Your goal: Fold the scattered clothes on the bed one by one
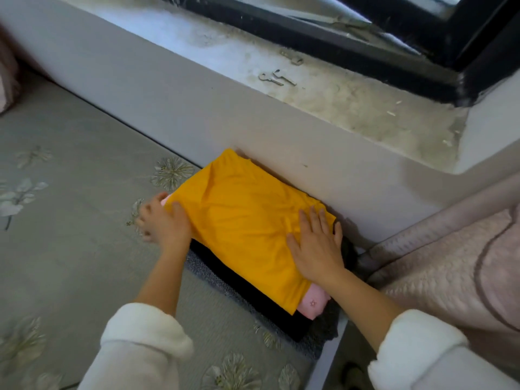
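Plainly, our right hand (315, 244) lay spread and flat on the folded mustard-yellow cotton garment (242, 220), pressing down its right end. Our left hand (164, 225) sat at the near-left corner, thumb over the cloth. Its fingers were blurred, so we could not tell whether they gripped. The garment topped a stack of a pink folded piece (312, 302), black cloth (253, 291) and grey knit (201, 267) on the grey floral mattress (70, 235). Its long axis ran along the white wall (197, 108), from one hand to the other.
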Demonstrator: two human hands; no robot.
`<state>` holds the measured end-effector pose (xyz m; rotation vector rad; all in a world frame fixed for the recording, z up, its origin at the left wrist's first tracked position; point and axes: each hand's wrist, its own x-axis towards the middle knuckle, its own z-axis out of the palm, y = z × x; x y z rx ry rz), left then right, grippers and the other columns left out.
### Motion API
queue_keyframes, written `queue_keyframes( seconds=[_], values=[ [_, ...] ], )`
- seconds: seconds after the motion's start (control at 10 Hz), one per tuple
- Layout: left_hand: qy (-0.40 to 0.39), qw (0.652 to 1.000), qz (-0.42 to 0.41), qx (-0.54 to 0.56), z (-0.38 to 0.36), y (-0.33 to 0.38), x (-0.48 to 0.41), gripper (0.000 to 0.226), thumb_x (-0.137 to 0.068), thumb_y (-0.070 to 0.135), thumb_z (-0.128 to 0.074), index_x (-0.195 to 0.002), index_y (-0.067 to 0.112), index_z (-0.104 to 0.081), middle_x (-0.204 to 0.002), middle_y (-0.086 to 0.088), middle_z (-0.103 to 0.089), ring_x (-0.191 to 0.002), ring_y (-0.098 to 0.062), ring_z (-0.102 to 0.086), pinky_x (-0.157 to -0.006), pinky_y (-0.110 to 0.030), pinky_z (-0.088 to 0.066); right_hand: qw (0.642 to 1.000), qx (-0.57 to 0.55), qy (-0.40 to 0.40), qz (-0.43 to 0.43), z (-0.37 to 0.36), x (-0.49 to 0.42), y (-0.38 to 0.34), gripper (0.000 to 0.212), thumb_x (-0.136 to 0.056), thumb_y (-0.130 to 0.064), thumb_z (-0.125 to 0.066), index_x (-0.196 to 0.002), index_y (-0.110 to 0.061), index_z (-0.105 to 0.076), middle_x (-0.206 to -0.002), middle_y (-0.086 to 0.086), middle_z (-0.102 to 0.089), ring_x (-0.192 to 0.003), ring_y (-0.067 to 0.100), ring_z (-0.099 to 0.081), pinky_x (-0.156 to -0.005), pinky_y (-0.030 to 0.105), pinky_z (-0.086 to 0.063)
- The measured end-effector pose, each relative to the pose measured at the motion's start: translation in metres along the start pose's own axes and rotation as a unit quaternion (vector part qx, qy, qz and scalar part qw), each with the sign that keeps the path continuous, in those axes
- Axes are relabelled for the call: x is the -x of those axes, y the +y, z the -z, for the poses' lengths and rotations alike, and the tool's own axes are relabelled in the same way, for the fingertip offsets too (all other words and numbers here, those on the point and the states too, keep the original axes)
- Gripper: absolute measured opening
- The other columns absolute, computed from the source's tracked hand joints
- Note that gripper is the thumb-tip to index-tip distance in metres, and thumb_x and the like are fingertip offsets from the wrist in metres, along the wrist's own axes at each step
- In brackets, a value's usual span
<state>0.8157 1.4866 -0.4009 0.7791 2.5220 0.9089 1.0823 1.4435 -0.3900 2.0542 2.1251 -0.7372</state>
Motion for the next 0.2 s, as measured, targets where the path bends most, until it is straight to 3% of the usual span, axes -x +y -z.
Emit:
queue_keyframes(
  seconds=[0.1,0.2],
  values=[
    [-0.074,0.974,-0.212,-0.039,-0.001,0.010,0.059,0.029,-0.091,0.018,-0.051,-0.120,0.019,-0.055,-0.140,-0.008,-0.041,-0.133,-0.028,-0.028,-0.105,-0.053,-0.019,0.996,-0.083,0.013,0.010,0.014,0.020,-0.006,0.065,-0.100,-0.048,-0.028,-0.154,-0.018,-0.005,-0.162,0.005,0.002,-0.148,0.021,0.005,-0.119,0.050,-0.003],
    [-0.152,0.925,-0.338,-0.088,-0.014,0.007,0.118,0.028,-0.094,0.025,-0.051,-0.121,0.024,-0.056,-0.145,-0.003,-0.038,-0.136,-0.024,-0.027,-0.108,-0.046,-0.012,0.969,-0.231,0.085,0.036,0.041,0.042,-0.014,0.064,-0.098,-0.040,-0.044,-0.151,-0.016,-0.018,-0.158,0.004,-0.017,-0.144,0.020,-0.016,-0.114,0.049,-0.022]
  ],
)
